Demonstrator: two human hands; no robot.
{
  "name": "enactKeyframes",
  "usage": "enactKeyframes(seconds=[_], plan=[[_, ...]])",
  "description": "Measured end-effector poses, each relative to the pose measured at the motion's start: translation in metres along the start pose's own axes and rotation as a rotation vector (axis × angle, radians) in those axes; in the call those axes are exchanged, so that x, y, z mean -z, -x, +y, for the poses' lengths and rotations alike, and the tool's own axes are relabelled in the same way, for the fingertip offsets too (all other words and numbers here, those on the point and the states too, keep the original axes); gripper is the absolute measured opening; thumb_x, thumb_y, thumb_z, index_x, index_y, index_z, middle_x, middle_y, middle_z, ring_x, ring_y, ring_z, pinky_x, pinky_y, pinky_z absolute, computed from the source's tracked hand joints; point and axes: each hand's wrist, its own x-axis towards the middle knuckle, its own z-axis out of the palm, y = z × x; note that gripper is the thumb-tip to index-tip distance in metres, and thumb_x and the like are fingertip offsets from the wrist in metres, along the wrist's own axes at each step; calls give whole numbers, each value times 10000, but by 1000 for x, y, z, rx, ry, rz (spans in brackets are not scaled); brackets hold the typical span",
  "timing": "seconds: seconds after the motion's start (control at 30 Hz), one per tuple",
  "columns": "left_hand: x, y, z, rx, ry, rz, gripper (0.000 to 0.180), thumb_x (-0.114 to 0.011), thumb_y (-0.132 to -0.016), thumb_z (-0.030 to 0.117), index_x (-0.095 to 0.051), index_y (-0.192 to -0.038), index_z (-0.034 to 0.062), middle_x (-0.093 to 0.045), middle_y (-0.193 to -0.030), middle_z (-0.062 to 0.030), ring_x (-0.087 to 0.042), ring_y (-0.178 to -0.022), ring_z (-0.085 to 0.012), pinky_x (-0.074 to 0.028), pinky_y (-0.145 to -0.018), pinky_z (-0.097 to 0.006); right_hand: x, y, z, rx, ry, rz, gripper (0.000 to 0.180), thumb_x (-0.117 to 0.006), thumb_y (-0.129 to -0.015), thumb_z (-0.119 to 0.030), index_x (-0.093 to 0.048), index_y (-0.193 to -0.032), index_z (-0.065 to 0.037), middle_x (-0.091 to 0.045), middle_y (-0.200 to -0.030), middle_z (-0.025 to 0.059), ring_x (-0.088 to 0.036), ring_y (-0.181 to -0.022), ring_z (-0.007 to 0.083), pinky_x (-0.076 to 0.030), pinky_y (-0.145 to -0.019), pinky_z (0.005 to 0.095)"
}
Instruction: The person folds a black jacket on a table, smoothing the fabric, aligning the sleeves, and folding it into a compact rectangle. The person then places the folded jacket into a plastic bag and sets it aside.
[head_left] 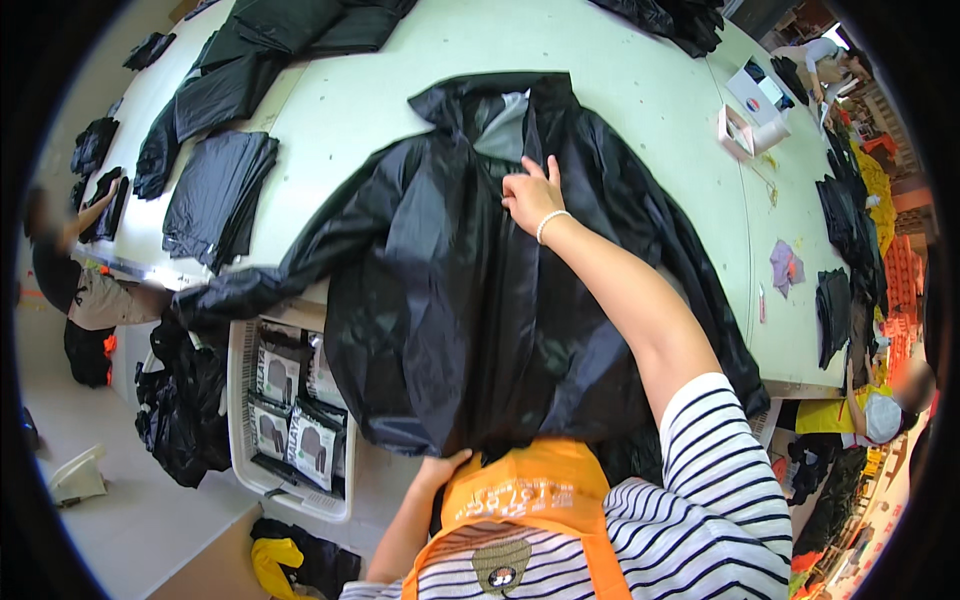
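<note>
A shiny black rain jacket (440,290) lies spread over the table's near edge, collar away from me and sleeves out to both sides. Its front is closed along a centre line, and the pale grey lining shows at the neck. My right hand (532,197) is at the upper front just below the collar, thumb and forefinger pinched on the centre front while other fingers stick out. Whatever small part lies in that pinch is hidden. Down at the hem, my left hand (440,471) grips the jacket's bottom edge, its thumb showing and its other fingers mostly covered.
A white basket (238,400) of packaged garments stands left of the jacket. Folded black garments (220,195) lie on the table (340,110) at left. A white box (735,132) and a purple cloth (786,267) are at right. Other people work at both sides.
</note>
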Motion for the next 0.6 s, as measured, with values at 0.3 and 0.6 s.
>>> enactKeyframes(seconds=[0.3,0.6], plan=[[5,2,-37,282,-151,232,657,-804,-712,280,-535,-1234,-17,-590,-1223,-140,-543,-1127,-263,-423,-962,-338,-7,-132,50,-183,19,440,89,-722,-726,-223,-660,-727,-159,-613,-837,14,-545,-935,241,-410,-786,407],[35,-76,146,539,-906,-802,639,-618,-783,626,-699,-1036,44,-683,-1045,-127,-635,-984,-257,-486,-884,-337,-41,-110,88,-376,-724,193,456,-827,-659,-263,-594,-954,-6,-641,-841,129,-624,-795,243,-509,-737,342]])
